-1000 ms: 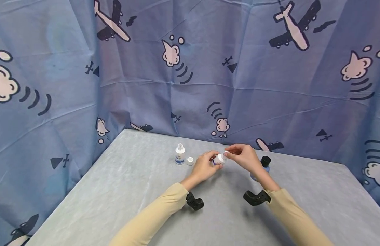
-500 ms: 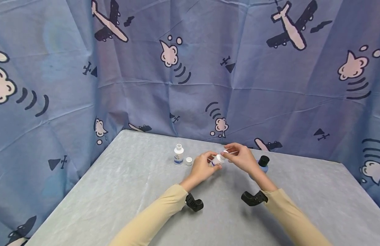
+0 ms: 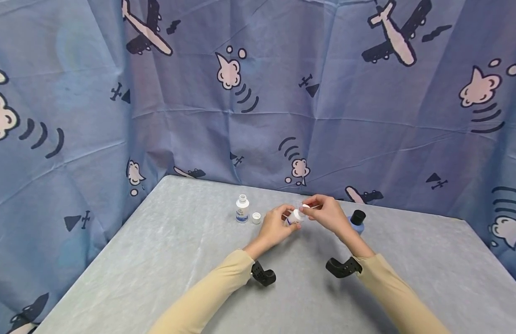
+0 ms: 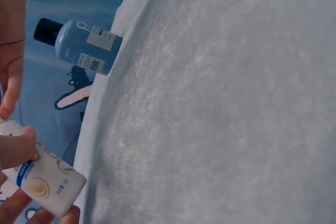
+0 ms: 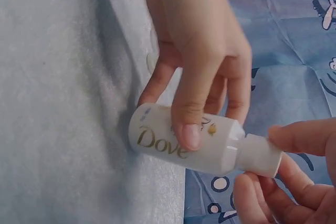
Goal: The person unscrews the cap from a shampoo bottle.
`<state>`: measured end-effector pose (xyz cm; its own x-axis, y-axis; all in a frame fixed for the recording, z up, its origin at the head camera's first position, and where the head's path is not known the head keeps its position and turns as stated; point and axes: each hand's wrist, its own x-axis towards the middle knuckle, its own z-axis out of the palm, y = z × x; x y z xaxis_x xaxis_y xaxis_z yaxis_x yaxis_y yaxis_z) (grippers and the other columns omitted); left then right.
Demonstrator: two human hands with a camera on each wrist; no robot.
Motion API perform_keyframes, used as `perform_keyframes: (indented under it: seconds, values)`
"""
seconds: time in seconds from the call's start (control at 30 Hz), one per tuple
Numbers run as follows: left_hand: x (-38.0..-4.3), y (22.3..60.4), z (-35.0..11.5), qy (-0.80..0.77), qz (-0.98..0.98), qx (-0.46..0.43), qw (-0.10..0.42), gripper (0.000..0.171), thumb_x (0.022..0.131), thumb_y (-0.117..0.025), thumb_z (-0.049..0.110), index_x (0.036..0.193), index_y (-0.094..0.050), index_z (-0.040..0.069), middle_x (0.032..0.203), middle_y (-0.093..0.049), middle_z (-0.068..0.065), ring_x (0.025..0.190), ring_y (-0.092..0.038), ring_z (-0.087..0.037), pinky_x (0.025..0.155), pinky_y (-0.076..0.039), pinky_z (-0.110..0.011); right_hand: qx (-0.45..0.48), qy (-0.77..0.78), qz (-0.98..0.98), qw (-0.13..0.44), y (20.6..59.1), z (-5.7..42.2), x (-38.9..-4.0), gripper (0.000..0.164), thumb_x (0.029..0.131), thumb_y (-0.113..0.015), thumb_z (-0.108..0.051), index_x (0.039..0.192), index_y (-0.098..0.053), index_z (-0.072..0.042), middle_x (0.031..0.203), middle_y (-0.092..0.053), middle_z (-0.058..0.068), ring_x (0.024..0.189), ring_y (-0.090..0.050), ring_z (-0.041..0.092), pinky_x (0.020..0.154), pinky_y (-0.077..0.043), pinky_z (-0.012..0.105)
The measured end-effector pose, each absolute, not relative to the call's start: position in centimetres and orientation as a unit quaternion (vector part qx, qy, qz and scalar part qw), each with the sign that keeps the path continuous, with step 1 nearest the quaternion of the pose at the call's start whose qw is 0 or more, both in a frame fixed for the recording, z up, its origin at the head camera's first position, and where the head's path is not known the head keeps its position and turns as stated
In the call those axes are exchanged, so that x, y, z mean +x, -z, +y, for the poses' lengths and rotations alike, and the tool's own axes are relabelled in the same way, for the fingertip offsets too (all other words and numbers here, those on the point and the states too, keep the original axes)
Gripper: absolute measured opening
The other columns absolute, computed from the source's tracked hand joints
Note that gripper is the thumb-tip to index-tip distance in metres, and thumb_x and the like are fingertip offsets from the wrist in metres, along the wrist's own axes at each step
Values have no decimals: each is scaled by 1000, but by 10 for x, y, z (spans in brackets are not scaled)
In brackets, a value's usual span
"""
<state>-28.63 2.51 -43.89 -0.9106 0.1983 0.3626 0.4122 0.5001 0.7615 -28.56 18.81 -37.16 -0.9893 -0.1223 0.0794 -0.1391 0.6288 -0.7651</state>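
My left hand grips a small white Dove bottle around its body, tilted with its neck toward the right. In the right wrist view, the thumb presses across the label. My right hand pinches the white screw cap at the bottle's neck between thumb and fingers. A bit of neck shows between cap and shoulder; whether the thread is engaged I cannot tell. Left of the hands, a second white bottle stands upright, its mouth uncapped. Beside it a loose white cap lies on the table.
A blue bottle with a black cap stands just behind the right wrist, partly hidden in the head view. The grey-white cloth-covered table ends at a blue patterned curtain behind and to the left.
The head view has shifted slightly. Both hands stay together on the bottle and its cap, with the right fingers moving a little around the cap.
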Motion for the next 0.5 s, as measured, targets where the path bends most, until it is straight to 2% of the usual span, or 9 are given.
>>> perform_keyframes:
  seconds: [0.2, 0.5]
  values:
    - [-285, 444, 22, 478, -850, -190, 115, 44, 75, -80, 17, 115, -65, 8, 100, -71, -9, 87, -65, -19, 78, -49, -23, 87, -416, -905, 11, 371, 186, -283, 32, 84, -71, -17, 110, -67, 1, 109, -69, 18, 90, -65, 24, 71, -52, 29]
    - [-285, 443, 20, 484, -850, -169, 125, 44, 72, -82, 17, 112, -65, 9, 98, -71, -9, 87, -64, -20, 78, -47, -24, 144, -438, -887, 17, 374, 185, -281, 34, 82, -68, -1, 115, -64, 3, 114, -67, 22, 100, -65, 31, 79, -56, 36]
